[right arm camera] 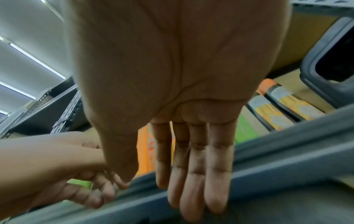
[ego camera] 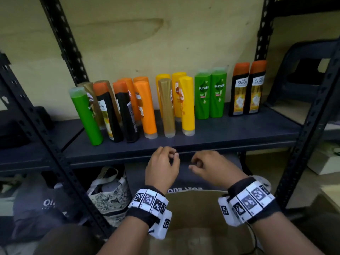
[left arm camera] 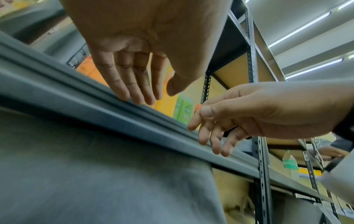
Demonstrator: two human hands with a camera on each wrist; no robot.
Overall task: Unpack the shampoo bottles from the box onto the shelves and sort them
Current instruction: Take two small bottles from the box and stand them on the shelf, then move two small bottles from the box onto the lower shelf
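Both hands hold nothing: the left hand (ego camera: 161,167) and right hand (ego camera: 211,167) hang with fingers (left arm camera: 134,91) loosely curled at the shelf (ego camera: 230,133) edge. Beyond the fingers the shampoo bottles (ego camera: 165,105) stand upright, the mixed left cluster nearer the left hand; the box (ego camera: 195,214) lies beneath the wrists.

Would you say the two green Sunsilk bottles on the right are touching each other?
Touching. The head view shows the left Sunsilk bottle and the right Sunsilk bottle upright, sides pressed together, no gap.

Floral tote bag (ego camera: 110,192) under the rack, dark plastic stool (ego camera: 303,70) at right
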